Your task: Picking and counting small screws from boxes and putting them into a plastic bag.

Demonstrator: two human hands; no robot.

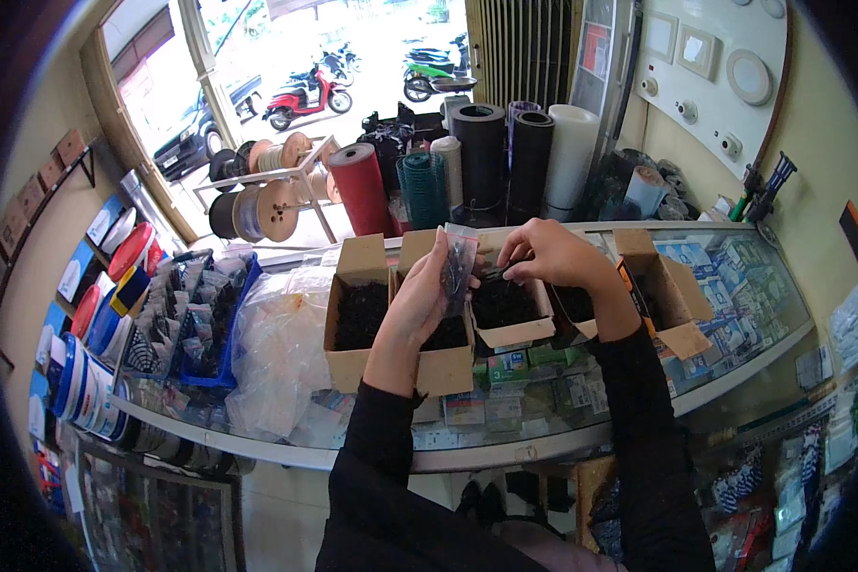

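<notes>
My left hand (pixel 422 293) holds a small clear zip bag (pixel 460 264) upright, with dark pieces inside it. To the right, my right hand (pixel 550 254) is bent over an open cardboard box (pixel 518 332) of small dark items, its fingertips pinched together around what look like a few dark pieces, too small to name. Another cardboard box (pixel 357 365) of dark items stands at the left, and one more (pixel 445 375) sits under my left hand. Further right, an open cardboard box (pixel 679 314) has its flaps spread.
The boxes stand on a glass display counter (pixel 522 454). Left of them lie clear plastic bags (pixel 279 343) and a blue basket (pixel 225 372) of small filled bags. Behind the counter stand a red roll (pixel 361 186), black rolls (pixel 479 157) and wooden cable spools (pixel 279 211).
</notes>
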